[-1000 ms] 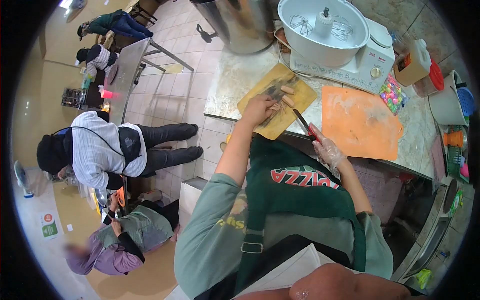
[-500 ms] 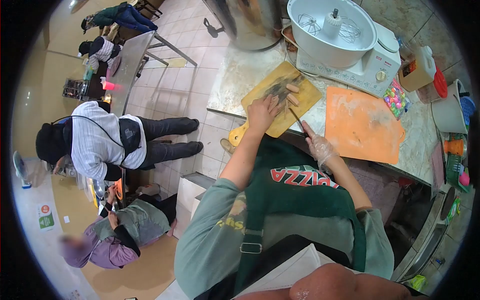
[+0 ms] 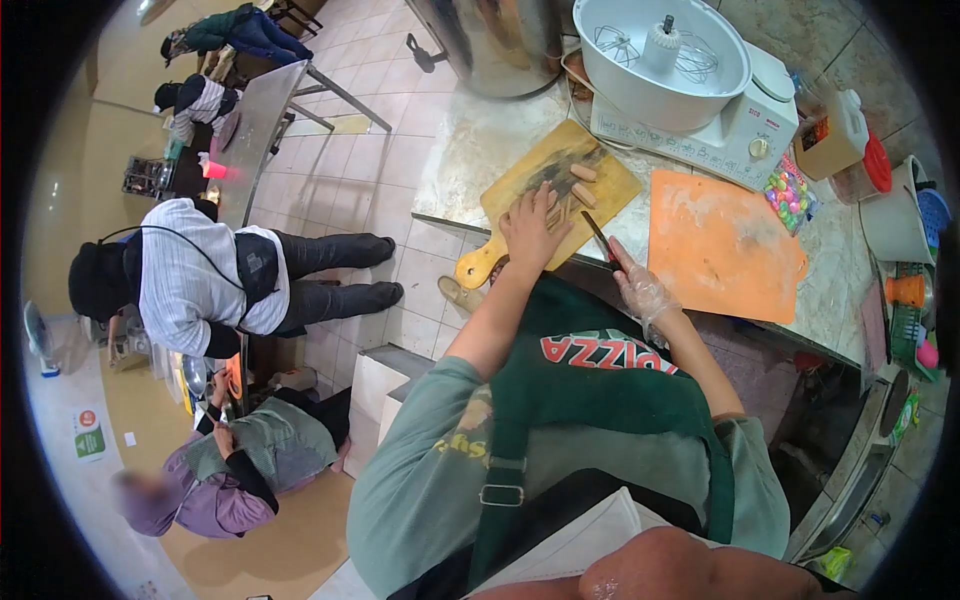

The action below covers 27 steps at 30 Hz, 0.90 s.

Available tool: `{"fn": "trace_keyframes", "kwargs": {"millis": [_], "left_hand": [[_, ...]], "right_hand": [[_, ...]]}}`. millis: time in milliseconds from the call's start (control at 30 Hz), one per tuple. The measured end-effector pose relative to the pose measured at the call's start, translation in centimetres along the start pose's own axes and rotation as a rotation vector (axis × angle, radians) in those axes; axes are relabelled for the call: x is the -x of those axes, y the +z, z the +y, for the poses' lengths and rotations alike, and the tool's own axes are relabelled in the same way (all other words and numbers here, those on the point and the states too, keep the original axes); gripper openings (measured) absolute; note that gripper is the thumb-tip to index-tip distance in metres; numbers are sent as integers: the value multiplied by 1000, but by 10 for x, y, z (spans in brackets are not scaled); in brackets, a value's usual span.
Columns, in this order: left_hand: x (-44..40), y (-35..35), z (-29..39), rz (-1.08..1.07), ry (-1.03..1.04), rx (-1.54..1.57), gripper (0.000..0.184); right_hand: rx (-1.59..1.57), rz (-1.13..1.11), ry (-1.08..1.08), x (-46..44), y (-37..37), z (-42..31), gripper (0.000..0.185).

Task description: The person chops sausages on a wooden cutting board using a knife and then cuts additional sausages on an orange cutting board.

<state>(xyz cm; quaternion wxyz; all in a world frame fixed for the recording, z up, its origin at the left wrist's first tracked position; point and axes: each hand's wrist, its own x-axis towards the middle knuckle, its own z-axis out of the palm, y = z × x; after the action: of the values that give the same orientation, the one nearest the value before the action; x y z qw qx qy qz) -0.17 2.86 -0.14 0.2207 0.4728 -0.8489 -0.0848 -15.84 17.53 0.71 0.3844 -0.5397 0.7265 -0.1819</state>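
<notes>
knife (image 3: 600, 236) held in gloved right hand (image 3: 642, 290); left hand (image 3: 533, 232) spread wide on yellow board (image 3: 617, 180), left of sausage pieces (image 3: 583, 173); curling fingertips back should keep cuts safer.

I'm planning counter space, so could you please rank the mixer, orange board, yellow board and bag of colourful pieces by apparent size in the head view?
Largest to smallest:
mixer
orange board
yellow board, partly covered by the left hand
bag of colourful pieces
</notes>
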Motion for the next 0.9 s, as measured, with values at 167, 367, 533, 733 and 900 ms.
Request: {"fn": "trace_keyframes", "kwargs": {"millis": [167, 367, 533, 733, 900], "left_hand": [[-13, 2, -23, -188, -25, 92, 65], [-14, -16, -1, -41, 50, 75, 57], [-18, 5, -5, -55, -55, 59, 57], [-28, -6, -19, -161, -123, 229, 58], [-13, -18, -26, -170, -77, 265, 70]], "right_hand": [[-23, -13, 13, 4, -2, -4, 53], [-5, -9, 24, 8, -4, -11, 52], [13, -7, 41, 9, -8, -17, 51], [19, 92, -63, -2, -8, -22, 53], [149, -11, 15, -11, -2, -30, 54]]}}
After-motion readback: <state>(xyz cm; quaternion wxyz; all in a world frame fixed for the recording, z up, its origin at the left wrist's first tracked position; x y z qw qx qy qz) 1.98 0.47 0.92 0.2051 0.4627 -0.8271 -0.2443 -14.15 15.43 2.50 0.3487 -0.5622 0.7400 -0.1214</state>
